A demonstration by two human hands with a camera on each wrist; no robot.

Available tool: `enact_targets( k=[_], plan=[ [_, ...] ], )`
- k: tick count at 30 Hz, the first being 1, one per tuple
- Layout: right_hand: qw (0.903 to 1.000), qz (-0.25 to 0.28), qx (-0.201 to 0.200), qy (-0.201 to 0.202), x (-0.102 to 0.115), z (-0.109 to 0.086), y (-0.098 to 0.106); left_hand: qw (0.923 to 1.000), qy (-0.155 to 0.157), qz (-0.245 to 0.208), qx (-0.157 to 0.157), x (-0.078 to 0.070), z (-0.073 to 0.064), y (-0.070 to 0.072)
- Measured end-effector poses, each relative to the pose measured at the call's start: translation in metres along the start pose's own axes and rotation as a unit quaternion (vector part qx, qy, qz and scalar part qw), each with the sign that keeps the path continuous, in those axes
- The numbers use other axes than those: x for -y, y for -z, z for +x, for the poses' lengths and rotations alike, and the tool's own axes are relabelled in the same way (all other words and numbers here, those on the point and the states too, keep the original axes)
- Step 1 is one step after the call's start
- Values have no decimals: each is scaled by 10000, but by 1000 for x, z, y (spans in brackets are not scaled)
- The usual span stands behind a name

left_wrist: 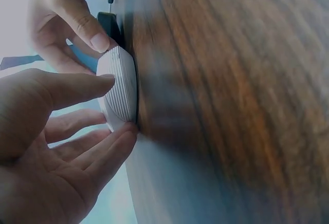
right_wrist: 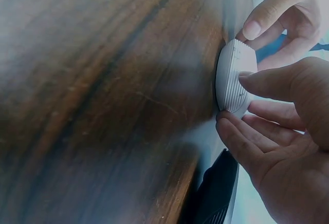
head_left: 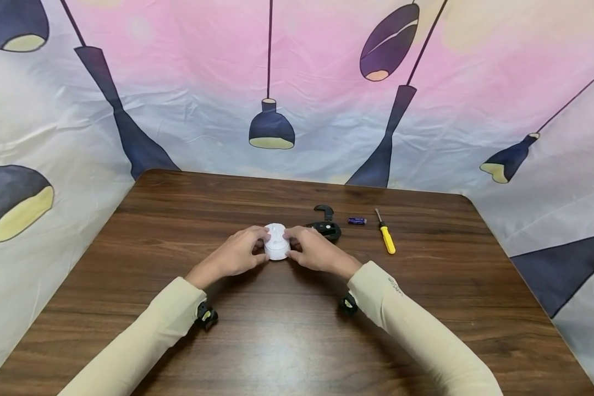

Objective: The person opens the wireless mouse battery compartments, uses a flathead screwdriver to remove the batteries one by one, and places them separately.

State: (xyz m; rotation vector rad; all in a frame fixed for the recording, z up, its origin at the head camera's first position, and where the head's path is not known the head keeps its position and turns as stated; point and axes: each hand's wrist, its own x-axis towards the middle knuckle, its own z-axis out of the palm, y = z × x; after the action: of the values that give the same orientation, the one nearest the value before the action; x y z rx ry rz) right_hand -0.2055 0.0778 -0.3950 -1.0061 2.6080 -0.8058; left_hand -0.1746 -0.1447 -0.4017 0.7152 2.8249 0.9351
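Observation:
Between both hands, at the middle of the table, is a small rounded white device with a ribbed side; its exact kind is unclear. My left hand grips its left side, thumb on the ribbed edge in the left wrist view. From the other side my right hand holds it the same way, its thumb against the ribs. The device stays at the tabletop. Just beyond the right hand lies a black computer mouse, partly hidden by that hand. A curved black cover piece lies behind the mouse.
A blue battery lies right of the mouse. Farther right is a yellow-handled screwdriver, its metal tip pointing away. The brown wooden table ends at a fabric backdrop printed with lamps.

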Motion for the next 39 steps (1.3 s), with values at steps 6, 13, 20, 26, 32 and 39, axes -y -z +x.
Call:
enact_targets(
  k=[6, 13, 20, 26, 32, 39],
  plan=[
    [9997, -131, -29, 186, -2, -7, -1, 10000, 7, -26, 68, -5, -1, -2],
    [9995, 71, 50, 311, -6, -14, -1, 9999, -61, 18, 110, -8, -1, -5],
    [9996, 225, -8, 183, -8, -22, -2, 9998, -168, -27, 143, -15, -3, -6],
    [9994, 226, -129, 247, -11, -28, -3, 9994, -219, -77, 265, -20, -4, -8],
    [9990, 146, -181, 393, -16, -34, -2, 9989, -311, -101, 334, -24, -2, -10],
    [9993, 201, -28, 309, -20, -41, 0, 9988, -324, -65, 363, -29, -2, -16]
  ],
)
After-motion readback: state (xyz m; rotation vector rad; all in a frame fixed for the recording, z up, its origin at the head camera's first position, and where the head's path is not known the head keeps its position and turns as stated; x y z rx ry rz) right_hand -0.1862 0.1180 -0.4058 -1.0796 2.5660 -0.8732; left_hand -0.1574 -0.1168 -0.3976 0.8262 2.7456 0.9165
